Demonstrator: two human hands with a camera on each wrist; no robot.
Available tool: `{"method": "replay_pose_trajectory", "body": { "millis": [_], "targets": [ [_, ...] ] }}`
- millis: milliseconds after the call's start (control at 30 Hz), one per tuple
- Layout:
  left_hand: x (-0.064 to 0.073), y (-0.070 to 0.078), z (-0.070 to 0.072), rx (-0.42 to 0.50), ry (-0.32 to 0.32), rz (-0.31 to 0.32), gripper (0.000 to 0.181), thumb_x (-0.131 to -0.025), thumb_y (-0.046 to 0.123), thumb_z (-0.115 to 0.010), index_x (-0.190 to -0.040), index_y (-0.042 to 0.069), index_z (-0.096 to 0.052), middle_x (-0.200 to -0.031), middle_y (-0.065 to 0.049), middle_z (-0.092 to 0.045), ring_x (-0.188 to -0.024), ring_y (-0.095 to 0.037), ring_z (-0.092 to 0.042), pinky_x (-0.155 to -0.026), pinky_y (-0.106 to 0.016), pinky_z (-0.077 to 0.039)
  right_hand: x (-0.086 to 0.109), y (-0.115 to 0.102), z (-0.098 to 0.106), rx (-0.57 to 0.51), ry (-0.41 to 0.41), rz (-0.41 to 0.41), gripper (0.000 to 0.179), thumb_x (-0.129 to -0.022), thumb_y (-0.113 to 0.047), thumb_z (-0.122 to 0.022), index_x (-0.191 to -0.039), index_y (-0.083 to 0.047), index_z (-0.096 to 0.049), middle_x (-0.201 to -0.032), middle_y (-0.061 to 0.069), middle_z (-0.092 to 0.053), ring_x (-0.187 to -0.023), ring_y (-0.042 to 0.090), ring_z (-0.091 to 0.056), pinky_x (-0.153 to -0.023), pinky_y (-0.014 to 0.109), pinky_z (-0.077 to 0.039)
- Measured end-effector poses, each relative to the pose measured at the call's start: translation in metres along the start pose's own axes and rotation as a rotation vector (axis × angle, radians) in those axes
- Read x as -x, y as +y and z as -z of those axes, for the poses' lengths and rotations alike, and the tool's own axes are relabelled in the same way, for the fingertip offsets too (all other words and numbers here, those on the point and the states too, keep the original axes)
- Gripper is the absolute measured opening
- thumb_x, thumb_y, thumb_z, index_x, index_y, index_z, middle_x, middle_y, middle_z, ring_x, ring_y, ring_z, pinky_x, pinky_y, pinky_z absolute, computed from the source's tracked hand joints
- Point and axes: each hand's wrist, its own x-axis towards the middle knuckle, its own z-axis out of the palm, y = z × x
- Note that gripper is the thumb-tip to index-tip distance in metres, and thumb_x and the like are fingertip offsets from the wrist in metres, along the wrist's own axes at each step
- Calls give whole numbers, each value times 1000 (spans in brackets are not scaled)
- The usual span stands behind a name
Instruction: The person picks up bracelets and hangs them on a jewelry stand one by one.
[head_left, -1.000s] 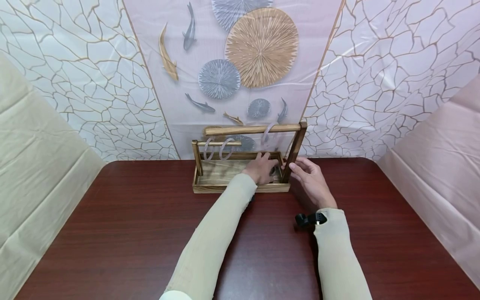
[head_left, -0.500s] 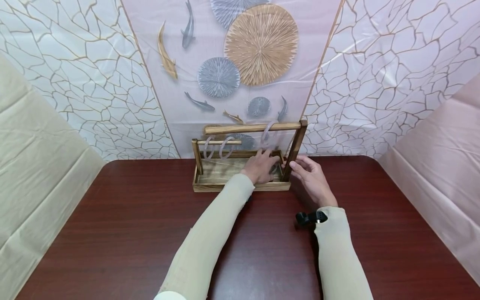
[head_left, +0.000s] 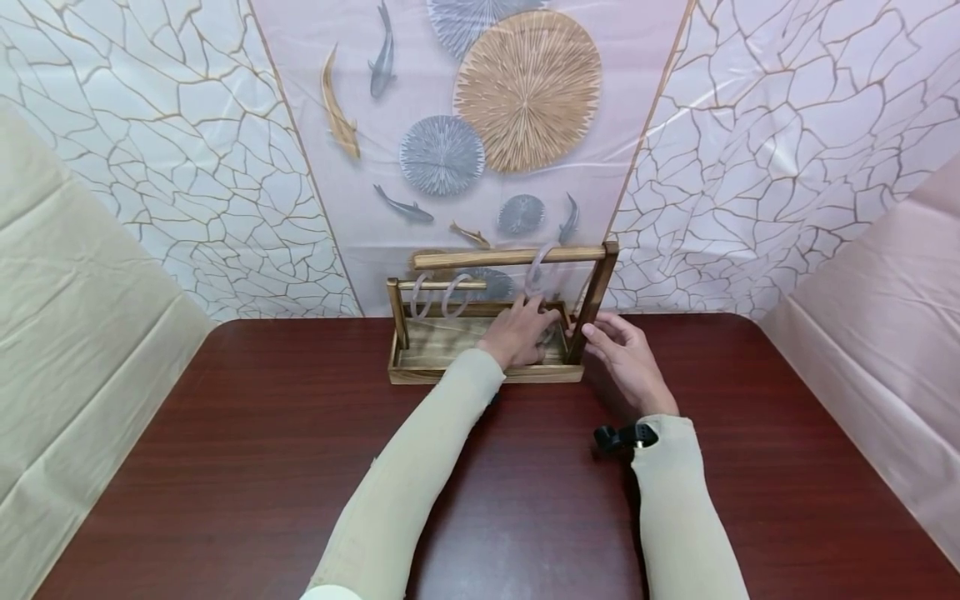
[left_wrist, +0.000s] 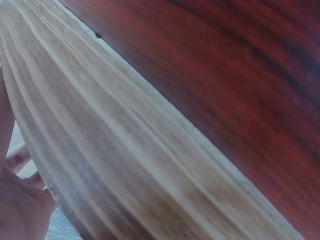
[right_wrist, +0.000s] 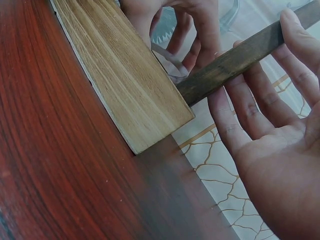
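A wooden bangle stand (head_left: 420, 377) has a shallow tray base, a tall right post (head_left: 594, 296) and a shorter left one. One pale translucent bangle (head_left: 537, 267) hangs on the upper bar; two more, a left bangle (head_left: 420, 298) and its neighbour (head_left: 453, 298), hang on the lower bar. My left hand (head_left: 517, 332) reaches into the tray's right end. Its curled fingers hold another clear bangle (right_wrist: 170, 60), partly hidden by them in the right wrist view. My right hand (head_left: 626, 362) grips the tall post, thumb in front and fingers behind.
The stand sits at the back of a dark red-brown table (head_left: 247, 467), close to a patterned backdrop (head_left: 442, 158). Beige cloth walls (head_left: 82, 358) flank the table. A black wrist device (head_left: 622, 437) sits on the right wrist.
My left hand has shifted slightly left inside the tray. My right hand stays on the post, and the hanging bangles keep their places.
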Motion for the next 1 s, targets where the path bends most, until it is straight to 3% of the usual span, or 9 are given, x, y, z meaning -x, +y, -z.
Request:
{"method": "replay_pose_trajectory", "body": {
  "millis": [600,1000],
  "targets": [
    [11,-7,0,-75,50,-23,56,-94,36,-72,-146,29,-52,-158,-8,-40,-143,-33,-39,-97,-44,-56,1,-2,-1,-15,5,-4,21,-100,-18,-65,-120,-13,-59,-110,-6,-64,-105,5,-65,-91,22,-56],
    [18,-10,1,-130,98,-62,57,-92,29,-71,-145,29,-53,-158,-7,-40,-135,-30,-45,-83,-39,-57,1,-1,0,-20,3,-3,23,-101,-18,-65,-122,-11,-59,-111,-6,-64,-106,5,-65,-92,21,-56]
  ]
}}
